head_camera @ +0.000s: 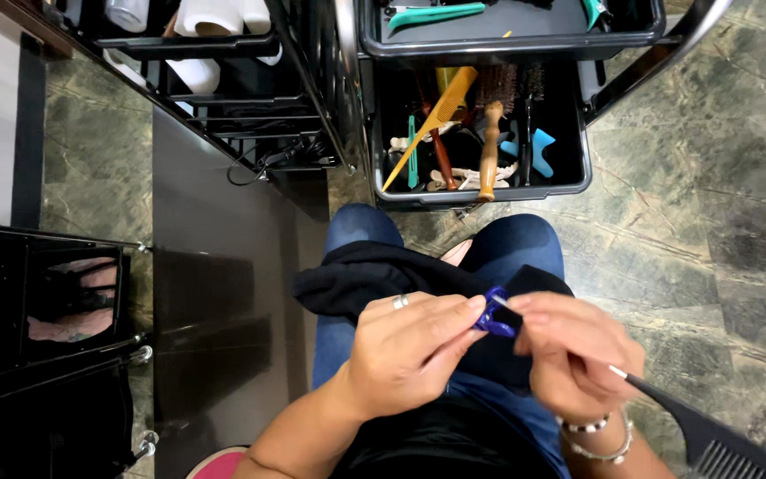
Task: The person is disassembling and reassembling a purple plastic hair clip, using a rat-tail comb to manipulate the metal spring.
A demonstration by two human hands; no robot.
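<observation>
Ahead of your knees stands a black plastic trolley drawer (480,193). Inside it you see a long yellow plastic comb (441,115) lying slanted, a wooden-handled round brush (489,146) to its right, and light blue plastic clips (534,146) further right. Above the drawer sits a black tray (507,44) holding a teal comb (436,13). Left of the drawer, a black wire rack (223,98) carries white bottles (210,18).
</observation>
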